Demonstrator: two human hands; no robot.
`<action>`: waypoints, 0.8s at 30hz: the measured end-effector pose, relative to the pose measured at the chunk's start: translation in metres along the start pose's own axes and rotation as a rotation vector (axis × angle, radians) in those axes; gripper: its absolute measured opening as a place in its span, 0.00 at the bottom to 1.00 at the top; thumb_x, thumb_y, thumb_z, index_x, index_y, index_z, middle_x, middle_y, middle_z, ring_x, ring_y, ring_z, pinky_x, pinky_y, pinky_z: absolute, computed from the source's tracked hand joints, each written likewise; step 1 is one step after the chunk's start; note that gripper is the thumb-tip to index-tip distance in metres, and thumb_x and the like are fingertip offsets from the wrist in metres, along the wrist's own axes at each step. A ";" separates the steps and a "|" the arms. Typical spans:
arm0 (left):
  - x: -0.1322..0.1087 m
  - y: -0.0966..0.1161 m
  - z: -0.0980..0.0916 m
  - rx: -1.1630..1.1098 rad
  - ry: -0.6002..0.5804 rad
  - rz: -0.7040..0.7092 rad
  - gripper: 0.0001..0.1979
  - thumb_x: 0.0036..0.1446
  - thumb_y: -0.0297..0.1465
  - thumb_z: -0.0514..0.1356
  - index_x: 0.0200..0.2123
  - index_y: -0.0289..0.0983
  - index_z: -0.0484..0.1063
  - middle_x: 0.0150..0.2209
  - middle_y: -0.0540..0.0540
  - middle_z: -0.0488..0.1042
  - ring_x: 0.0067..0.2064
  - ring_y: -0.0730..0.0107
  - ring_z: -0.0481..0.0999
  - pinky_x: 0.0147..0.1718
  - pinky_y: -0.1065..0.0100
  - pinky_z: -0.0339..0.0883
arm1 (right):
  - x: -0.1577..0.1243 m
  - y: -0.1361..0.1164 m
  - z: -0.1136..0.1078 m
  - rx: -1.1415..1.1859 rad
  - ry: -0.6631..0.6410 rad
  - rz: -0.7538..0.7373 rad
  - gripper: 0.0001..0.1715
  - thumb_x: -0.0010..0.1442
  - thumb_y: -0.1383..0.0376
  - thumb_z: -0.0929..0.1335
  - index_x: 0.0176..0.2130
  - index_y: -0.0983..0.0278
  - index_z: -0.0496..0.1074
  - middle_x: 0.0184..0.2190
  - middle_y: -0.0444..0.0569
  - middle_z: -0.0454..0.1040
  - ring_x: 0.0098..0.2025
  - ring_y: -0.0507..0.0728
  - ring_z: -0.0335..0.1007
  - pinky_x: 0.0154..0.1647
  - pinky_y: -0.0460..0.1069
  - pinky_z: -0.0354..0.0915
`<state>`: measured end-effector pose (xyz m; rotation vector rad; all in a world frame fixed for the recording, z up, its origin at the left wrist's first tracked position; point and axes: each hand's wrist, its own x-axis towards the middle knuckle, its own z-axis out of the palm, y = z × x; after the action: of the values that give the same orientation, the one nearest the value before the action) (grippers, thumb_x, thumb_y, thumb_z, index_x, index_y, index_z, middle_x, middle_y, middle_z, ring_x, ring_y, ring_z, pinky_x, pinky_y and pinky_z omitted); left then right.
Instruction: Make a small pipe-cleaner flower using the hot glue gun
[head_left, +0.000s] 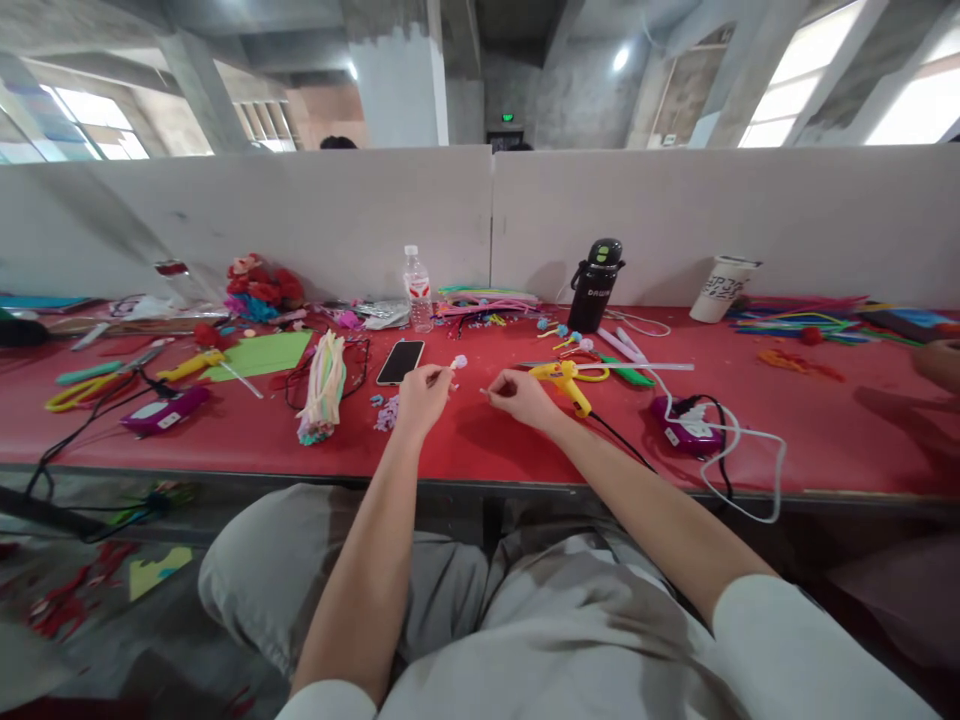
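Small white pompom [458, 362] (in left hand [424, 395])

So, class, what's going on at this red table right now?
A seated person works at the red-topped table. The left hand pinches a thin stick tipped with a small white fluffy ball; the right hand pinches something too small to make out. A yellow glue gun lies beside the right hand, a black smartphone behind the left.

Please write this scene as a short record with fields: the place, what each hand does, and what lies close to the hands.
Place: red table, white partition behind
Left: left hand pinches a thin stick with a white tip
Right: right hand, fingertips pinched on something too small to tell
Near: phone, yellow glue gun, pastel bundle
Back: water bottle, black flask, paper cup
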<state>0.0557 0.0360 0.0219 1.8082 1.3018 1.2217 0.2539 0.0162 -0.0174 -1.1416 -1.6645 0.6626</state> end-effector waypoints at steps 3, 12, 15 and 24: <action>-0.003 0.000 0.022 -0.088 -0.014 -0.036 0.14 0.55 0.38 0.56 0.31 0.34 0.76 0.25 0.46 0.76 0.25 0.70 0.74 0.26 0.71 0.65 | -0.004 0.001 -0.007 0.020 0.074 -0.078 0.10 0.52 0.60 0.69 0.28 0.63 0.67 0.26 0.45 0.71 0.28 0.52 0.66 0.32 0.48 0.64; -0.007 -0.010 0.049 -0.017 -0.034 -0.042 0.12 0.57 0.36 0.55 0.29 0.36 0.75 0.29 0.44 0.78 0.32 0.66 0.76 0.33 0.69 0.65 | -0.008 -0.003 0.006 -0.071 0.061 -0.213 0.10 0.58 0.59 0.66 0.33 0.61 0.60 0.29 0.44 0.69 0.31 0.52 0.67 0.37 0.48 0.64; -0.007 -0.008 0.048 0.072 -0.033 -0.015 0.12 0.57 0.35 0.55 0.27 0.36 0.73 0.30 0.43 0.78 0.34 0.65 0.76 0.34 0.68 0.63 | -0.009 -0.003 0.005 -0.149 0.071 -0.260 0.08 0.59 0.60 0.65 0.33 0.61 0.61 0.30 0.44 0.69 0.32 0.52 0.66 0.37 0.47 0.62; -0.009 -0.010 0.050 0.194 -0.091 -0.008 0.12 0.61 0.35 0.52 0.28 0.38 0.67 0.29 0.44 0.75 0.33 0.64 0.73 0.31 0.67 0.59 | -0.010 -0.004 0.006 -0.166 0.070 -0.261 0.10 0.60 0.58 0.65 0.33 0.61 0.62 0.29 0.45 0.68 0.32 0.53 0.66 0.37 0.47 0.62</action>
<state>0.0964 0.0336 -0.0096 1.9676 1.4151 1.0260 0.2480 0.0058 -0.0204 -1.0250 -1.7945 0.3210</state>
